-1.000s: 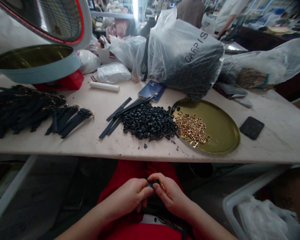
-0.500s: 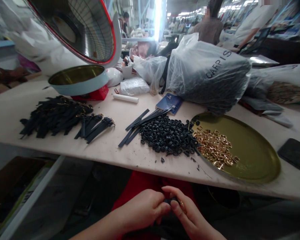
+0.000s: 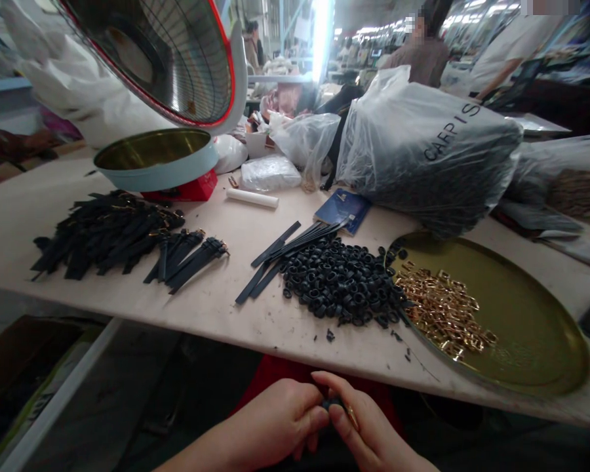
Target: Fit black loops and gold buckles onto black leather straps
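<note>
1 blk pc [image 3: 331, 403] in narrow grip, L hand [image 3: 286, 414] + R hand [image 3: 362, 419], just off table edge [image 3: 191, 324].

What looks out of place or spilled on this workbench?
Mostly stray bits: a few black loops lie over the edge of the gold tray, away from the black loop pile, and dark scraps litter the table near its front edge. Nothing looks clearly damaged.

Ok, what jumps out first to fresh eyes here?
Probably the heap of black loops mid-table, beside gold buckles on the round tray. Behind them bulges a clear bag marked in black letters; at upper left looms a red-rimmed fan.
</note>
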Available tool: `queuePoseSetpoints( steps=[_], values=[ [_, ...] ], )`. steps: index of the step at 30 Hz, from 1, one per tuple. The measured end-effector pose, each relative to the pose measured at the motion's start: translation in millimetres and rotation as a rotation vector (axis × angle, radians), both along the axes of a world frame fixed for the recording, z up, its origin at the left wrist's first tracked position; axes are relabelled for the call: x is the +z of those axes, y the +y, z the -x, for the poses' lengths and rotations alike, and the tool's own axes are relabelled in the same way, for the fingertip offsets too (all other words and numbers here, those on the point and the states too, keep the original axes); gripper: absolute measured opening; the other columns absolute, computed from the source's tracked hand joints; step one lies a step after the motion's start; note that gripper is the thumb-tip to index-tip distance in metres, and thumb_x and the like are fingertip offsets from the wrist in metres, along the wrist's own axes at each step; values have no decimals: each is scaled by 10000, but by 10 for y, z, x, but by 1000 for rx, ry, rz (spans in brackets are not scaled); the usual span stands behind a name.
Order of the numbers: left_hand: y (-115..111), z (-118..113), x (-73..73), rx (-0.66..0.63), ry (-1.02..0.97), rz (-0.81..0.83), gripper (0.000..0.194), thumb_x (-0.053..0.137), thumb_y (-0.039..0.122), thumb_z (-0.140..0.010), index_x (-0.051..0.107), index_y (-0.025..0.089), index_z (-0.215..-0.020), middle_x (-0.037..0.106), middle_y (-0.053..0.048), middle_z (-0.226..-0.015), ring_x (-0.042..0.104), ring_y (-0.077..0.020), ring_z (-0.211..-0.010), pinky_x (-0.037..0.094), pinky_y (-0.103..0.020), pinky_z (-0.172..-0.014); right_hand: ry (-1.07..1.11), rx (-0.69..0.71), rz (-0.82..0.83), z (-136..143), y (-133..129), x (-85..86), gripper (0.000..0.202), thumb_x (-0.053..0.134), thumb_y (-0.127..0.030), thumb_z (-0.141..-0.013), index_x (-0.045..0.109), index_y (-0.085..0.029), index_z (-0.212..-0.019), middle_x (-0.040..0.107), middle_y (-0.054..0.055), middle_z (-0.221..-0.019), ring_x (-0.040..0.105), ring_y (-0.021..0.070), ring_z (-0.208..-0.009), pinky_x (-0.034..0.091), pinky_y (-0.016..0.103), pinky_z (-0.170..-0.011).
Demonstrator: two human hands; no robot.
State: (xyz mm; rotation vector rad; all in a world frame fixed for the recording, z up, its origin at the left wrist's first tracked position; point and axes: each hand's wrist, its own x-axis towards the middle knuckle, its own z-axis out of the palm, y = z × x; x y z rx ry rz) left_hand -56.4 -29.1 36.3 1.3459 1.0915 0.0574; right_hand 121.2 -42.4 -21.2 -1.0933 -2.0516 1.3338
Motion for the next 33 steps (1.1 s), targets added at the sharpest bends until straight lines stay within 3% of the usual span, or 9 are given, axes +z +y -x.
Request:
queuePoseSetpoints(
  steps=[3,6,9,13,18,22,25,29,33],
  values=[
    [141,111,-12,-22,108,-196,263,346,290,-841,562,172,-747,581,9,-653,506,-101,-527,371,-183,-486,91,-71,28,147,115,-42,441,315,-354,-904,325,-187,-1312,635,90,-978,612,175,-858,490,287,-747],
    [504,560,-34,138,384,-538,290,319,314,-864,566,178,-791,616,-25,-740,555,-145,-674,396,-223,-608,127,-222,-36,184,333,-107,567,306,-401,-898,140,-141,-1374,582,2,-693,566,138,-587,477,249,-580],
    [996,1214,5,376,869,-806,302,328,352,-863,560,175,-785,592,-24,-666,562,-168,-635,382,-238,-576,-3,-368,-170,69,540,-201,459,357,-376,-885,355,-144,-1280,568,-3,-647,553,139,-563,468,245,-566],
    [1499,1684,112,554,1044,-950,331,343,351,-856,554,106,-932,586,-108,-898,544,-309,-928,388,-330,-732,-63,-391,-304,-73,639,-321,276,420,-324,-862,574,-169,-1030,666,83,-853,623,182,-766,502,271,-696],
    [1926,1211,-92,392,889,-968,275,415,327,-857,574,176,-1022,585,-86,-1087,521,-223,-1035,370,-305,-890,-18,-417,-341,-51,638,-349,218,445,-286,-850,590,-186,-978,678,71,-835,636,169,-728,516,245,-673],
    [2272,818,-341,323,821,-797,255,516,331,-833,585,147,-996,608,-69,-1019,577,-194,-922,453,-350,-817,21,-406,-335,-49,653,-333,192,443,-263,-848,591,-187,-944,668,61,-812,629,160,-715,507,231,-650],
    [2341,763,-333,336,800,-700,284,515,321,-841,542,142,-1060,581,-51,-1045,586,-180,-869,499,-367,-738,42,-408,-312,-55,642,-336,190,433,-250,-852,588,-180,-940,656,62,-808,616,161,-729,495,244,-668],
    [2046,735,-71,425,773,-766,206,453,269,-852,558,98,-901,609,-69,-865,581,-186,-808,460,-328,-711,77,-389,-275,-34,641,-319,197,428,-258,-851,592,-174,-922,633,60,-805,590,167,-748,466,273,-693],
    [1334,501,158,404,608,-812,154,450,301,-806,497,161,-762,598,-8,-690,574,-152,-682,423,-252,-629,302,-521,-96,-69,713,-210,340,430,-405,-838,508,-153,-1053,537,-2,-655,496,119,-554,411,230,-514]
  ],
)
